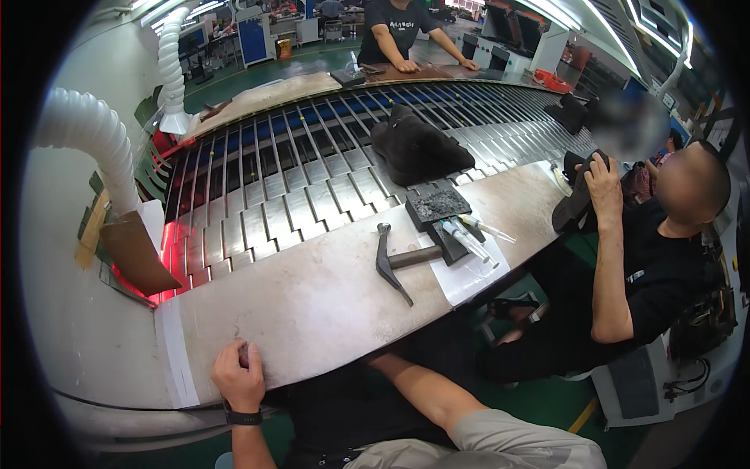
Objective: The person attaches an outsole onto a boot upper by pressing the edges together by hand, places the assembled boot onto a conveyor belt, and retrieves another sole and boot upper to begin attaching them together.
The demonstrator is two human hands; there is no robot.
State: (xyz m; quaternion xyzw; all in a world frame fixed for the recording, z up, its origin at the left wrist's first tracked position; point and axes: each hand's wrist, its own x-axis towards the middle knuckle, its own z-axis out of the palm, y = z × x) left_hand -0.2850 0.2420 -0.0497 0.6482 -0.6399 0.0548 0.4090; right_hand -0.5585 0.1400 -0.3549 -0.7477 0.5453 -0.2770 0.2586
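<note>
Left hand (239,378) curled into a loose fist on the near edge of the bench (312,305), knuckles up, fingers folded around a small dark object (244,356) pressed to the bench top. Only a sliver of it shows between fingers; shape and material cannot be told. Dark wristband on that wrist. Right forearm runs down under the bench edge; right hand hidden, so its state cannot be told.

Bench top: long pale slab, worn and scuffed, curved by the lens, with a white strip across its left end.

Counted on the bench:
- One hammer (394,262), dark metal head with a curved claw, wooden handle, lying flat near the middle, well apart from the left hand.
- Two dark rectangular blocks (437,207), one with a rough grey crumbly top, the other beneath the syringes.
- Three clear syringes (469,238), lying across the block and a white sheet (469,277).

Behind the bench, a slatted metal conveyor (312,180), shiny grey slats, red glow at its left end. One black shoe (418,148) rests on it, matte.

Two white ribbed hoses (94,137) at left.

Two other people: one seated at right holding a black shoe piece (582,195) in a raised hand, one standing across the conveyor with hands on a far bench.
</note>
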